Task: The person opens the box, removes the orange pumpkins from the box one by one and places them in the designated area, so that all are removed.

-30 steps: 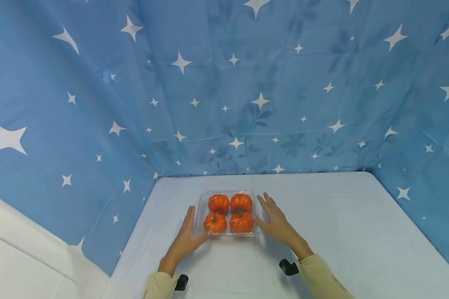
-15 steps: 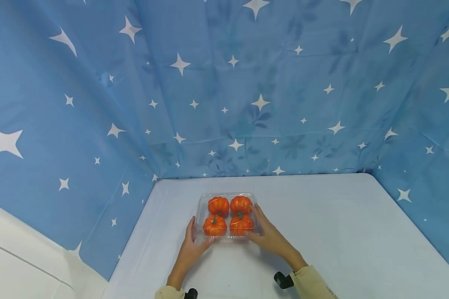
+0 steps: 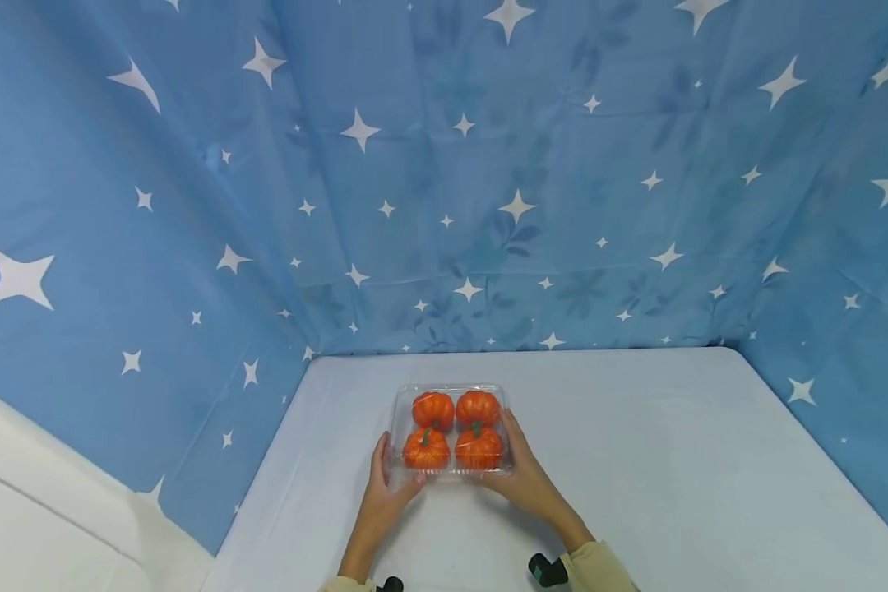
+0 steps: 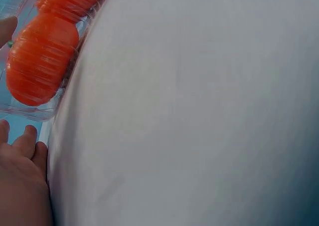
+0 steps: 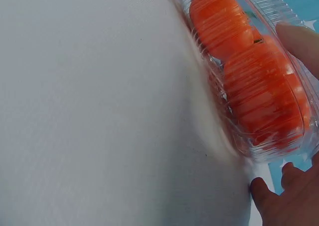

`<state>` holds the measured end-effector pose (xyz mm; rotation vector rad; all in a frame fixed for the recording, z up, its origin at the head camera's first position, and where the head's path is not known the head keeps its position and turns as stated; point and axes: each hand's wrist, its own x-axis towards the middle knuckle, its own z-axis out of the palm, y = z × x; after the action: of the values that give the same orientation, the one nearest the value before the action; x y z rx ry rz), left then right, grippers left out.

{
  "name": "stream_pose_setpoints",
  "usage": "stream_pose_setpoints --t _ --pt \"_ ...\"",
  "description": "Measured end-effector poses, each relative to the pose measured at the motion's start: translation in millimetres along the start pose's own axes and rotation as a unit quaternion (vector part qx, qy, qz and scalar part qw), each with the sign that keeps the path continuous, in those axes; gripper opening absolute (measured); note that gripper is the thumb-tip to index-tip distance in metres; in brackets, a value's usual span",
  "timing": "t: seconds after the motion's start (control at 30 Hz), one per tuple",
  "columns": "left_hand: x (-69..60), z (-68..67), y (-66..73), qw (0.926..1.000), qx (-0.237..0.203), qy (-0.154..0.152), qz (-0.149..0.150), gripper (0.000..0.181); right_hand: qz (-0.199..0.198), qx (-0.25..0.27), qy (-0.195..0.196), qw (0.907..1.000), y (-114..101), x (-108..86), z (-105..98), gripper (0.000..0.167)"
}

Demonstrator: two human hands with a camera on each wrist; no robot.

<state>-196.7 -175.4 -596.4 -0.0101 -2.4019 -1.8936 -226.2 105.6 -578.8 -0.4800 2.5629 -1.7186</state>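
A clear plastic clamshell box [image 3: 451, 476] lies on the white table, holding several small orange pumpkins [image 3: 427, 449] with green stems. At its left end is my left hand [image 3: 380, 501], fingers fairly straight along the side and thumb at the front left corner. My right hand [image 3: 527, 481] mirrors this at the right end, its thumb by the front edge. In the left wrist view the fingers [image 4: 27, 141] lie beside the box end with a small gap. The right wrist view shows the thumb [image 5: 299, 44] over the lid and spread fingers just off the end wall.
The white-covered table [image 3: 636, 460] extends around the box, widest to the right. A blue curtain [image 3: 562, 164] with white stars stands behind and at both sides. A white panel [image 3: 44, 501] is at the lower left. Each wrist wears a small black camera [image 3: 548, 570].
Both hands have come in from the sides to the box's ends, the right one moving left and nearer. The thumbs are now at the front edge. The box keeps its place.
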Motion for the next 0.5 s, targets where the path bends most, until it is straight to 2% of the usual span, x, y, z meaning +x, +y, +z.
stream_pose_setpoints --t 0.23,0.5 --pt "-4.5 1.9 -4.7 0.9989 0.013 0.045 -0.004 0.093 -0.003 0.004 0.009 0.9999 3.0 0.8 4.9 0.124" --pt "-1.6 1.4 -9.5 0.9968 -0.009 0.074 0.027 0.067 -0.009 -0.008 0.011 0.9999 0.8 2.1 4.1 0.126"
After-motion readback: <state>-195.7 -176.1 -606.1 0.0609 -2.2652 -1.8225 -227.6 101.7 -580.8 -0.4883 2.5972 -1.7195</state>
